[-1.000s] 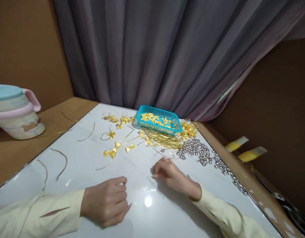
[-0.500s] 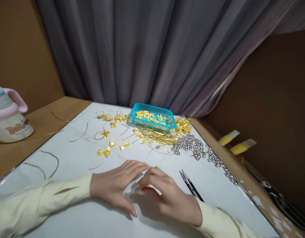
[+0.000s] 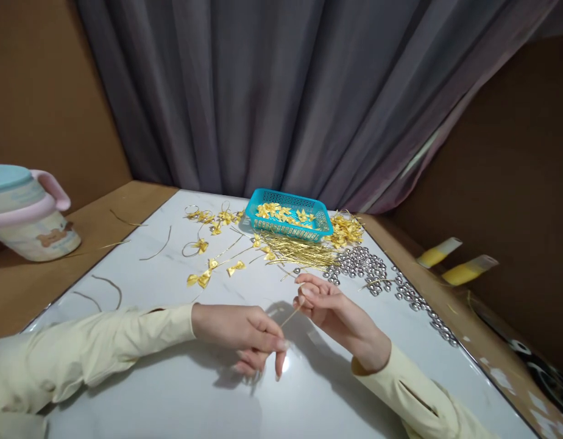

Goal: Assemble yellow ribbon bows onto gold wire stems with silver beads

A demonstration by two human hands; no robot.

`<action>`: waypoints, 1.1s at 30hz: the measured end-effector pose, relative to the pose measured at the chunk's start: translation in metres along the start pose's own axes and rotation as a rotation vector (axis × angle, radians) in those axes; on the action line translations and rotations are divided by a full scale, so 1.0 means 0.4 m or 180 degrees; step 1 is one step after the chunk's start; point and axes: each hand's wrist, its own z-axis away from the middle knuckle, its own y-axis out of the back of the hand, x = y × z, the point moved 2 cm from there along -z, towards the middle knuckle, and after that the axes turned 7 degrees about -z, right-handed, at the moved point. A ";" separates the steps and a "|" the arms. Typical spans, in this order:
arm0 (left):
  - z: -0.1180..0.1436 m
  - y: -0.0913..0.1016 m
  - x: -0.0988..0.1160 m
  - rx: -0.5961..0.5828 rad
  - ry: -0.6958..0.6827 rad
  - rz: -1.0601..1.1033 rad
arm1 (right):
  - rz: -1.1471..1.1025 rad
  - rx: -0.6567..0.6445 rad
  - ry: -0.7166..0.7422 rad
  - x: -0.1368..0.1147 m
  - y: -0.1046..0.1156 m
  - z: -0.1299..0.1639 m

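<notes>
Backdrop: grey curtain [image 3: 281,91] hangs behind a glossy white tabletop [image 3: 172,390], brown walls either side. Landmark for all places: the blue basket [image 3: 288,222] at the far middle of the tabletop.

Far left of basket: pastel cup with pink handle [image 3: 28,213], standing on the wooden ledge, well apart from the hands.

Left of basket: loose gold cord pieces [image 3: 110,286], and gold bows [image 3: 203,277] scattered nearer to it.

Left hand [image 3: 245,332]: in front of the basket and slightly left, lifted just off the tabletop. Thumb and forefinger pinched shut on the lower end of a thin gold wire [image 3: 290,316].

Wire: spans the gap between the two hands, long axis slanting up and to the right, its lower end at the left hand, its upper end at the right.

Right hand [image 3: 329,305]: in front of the basket, slightly right. Fingers curled, tips closed on the wire's upper end. This hand is the nearer to the basket and its supplies.

Basket contents: small gold bows.

In front of basket: bundle of gold wires [image 3: 304,256].

Right of basket: gold bow heap [image 3: 348,228], then silver beads [image 3: 368,271] trailing toward the table's right edge.

Far right: two yellow-tipped tubes [image 3: 455,262] on the brown ledge.
</notes>
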 end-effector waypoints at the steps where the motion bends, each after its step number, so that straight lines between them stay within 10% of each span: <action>1: 0.009 0.000 0.003 -0.0095 0.0063 0.0054 | 0.0067 0.0010 0.0010 0.007 -0.001 -0.002; 10: -0.075 -0.005 0.063 0.0683 -0.0396 0.0475 | 0.0420 0.0265 0.0387 0.021 -0.013 0.002; 15: -0.116 0.022 0.011 0.1187 -0.0670 0.0593 | 0.0721 0.0688 0.0403 0.009 0.054 -0.016; 18: -0.111 0.040 -0.040 0.1142 -0.0564 0.0822 | 0.2050 0.0999 0.1191 -0.014 0.076 -0.012; 24: -0.099 0.057 -0.073 0.0762 -0.0365 0.0849 | 0.4814 -0.0447 0.2090 -0.032 0.042 0.034; 33: -0.105 0.064 -0.074 0.0590 -0.0282 0.0841 | 0.6389 -0.0524 0.2585 0.036 0.027 0.038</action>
